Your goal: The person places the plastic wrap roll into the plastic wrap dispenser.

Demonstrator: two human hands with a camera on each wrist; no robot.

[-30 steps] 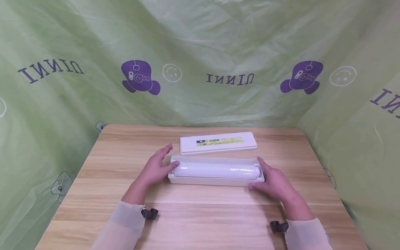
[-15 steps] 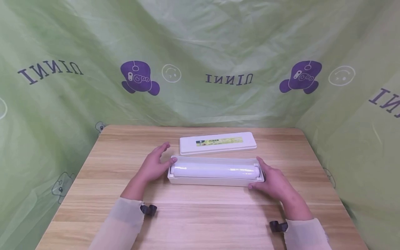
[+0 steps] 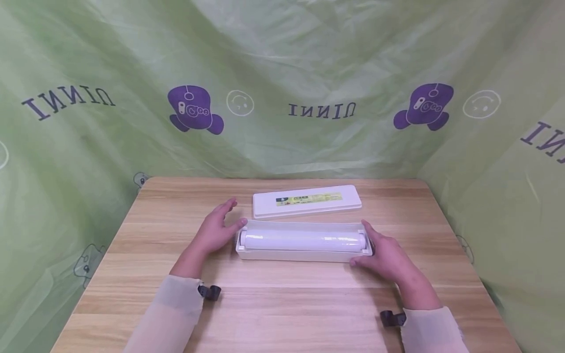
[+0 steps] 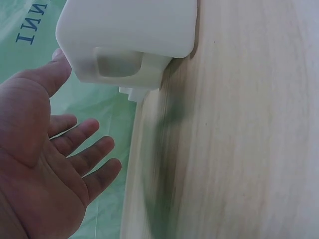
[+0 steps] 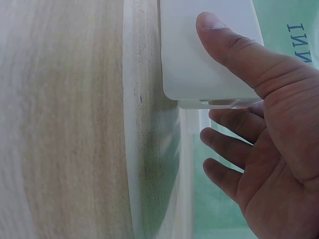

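White box [image 3: 300, 256], frame centre: left hand [image 3: 215, 231] lies loosely spread at left end; right hand [image 3: 389, 255] grips right end.

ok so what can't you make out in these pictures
Head view: the small print on the label of the white lid; too small to read.
Head view: the underside of the plastic film roll; hidden by the white box's front wall.
Left wrist view: the white box's far end; cut off by the top edge.
Right wrist view: the right hand's index fingertip; hidden behind the box.
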